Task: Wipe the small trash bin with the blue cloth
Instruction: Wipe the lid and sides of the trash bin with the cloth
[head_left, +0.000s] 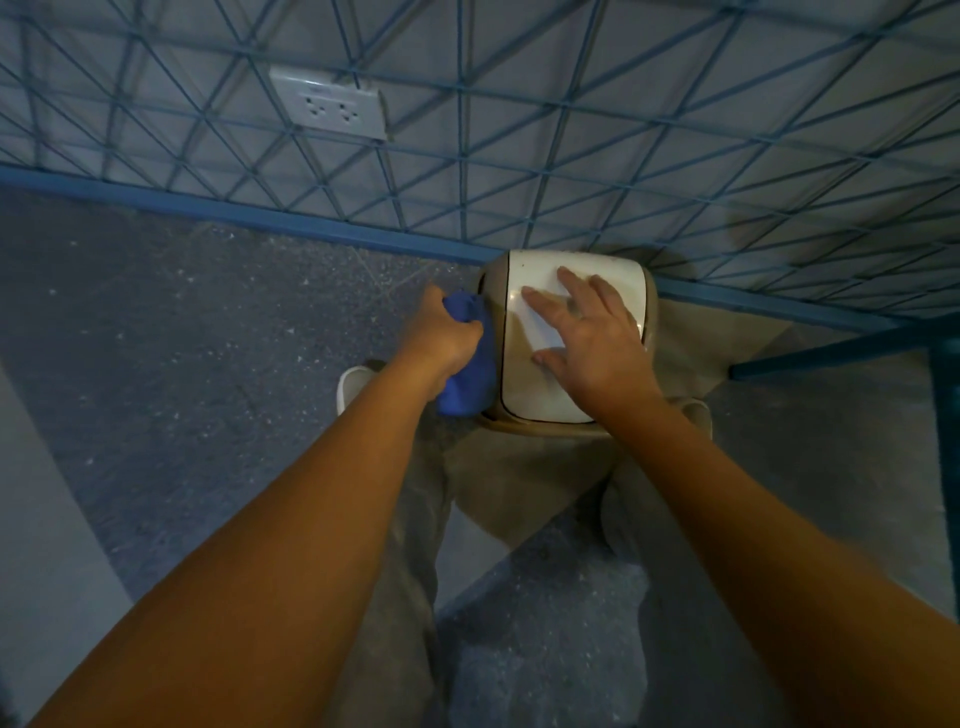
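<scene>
head cam: left hand (439, 338) grips blue cloth (467, 358) vs bin (519, 338) side; right hand (587, 332) flat, fingers spread on lid. shd keep bin braced, wipe w/ firm strokes.

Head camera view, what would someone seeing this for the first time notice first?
The bright blue cloth, bunched in the left hand and held against the left side of the small trash bin, stands out at centre. The right hand lies flat, fingers spread, on the bin's white lid. Behind, a white wall socket sits on the blue-lined wall at upper left.
</scene>
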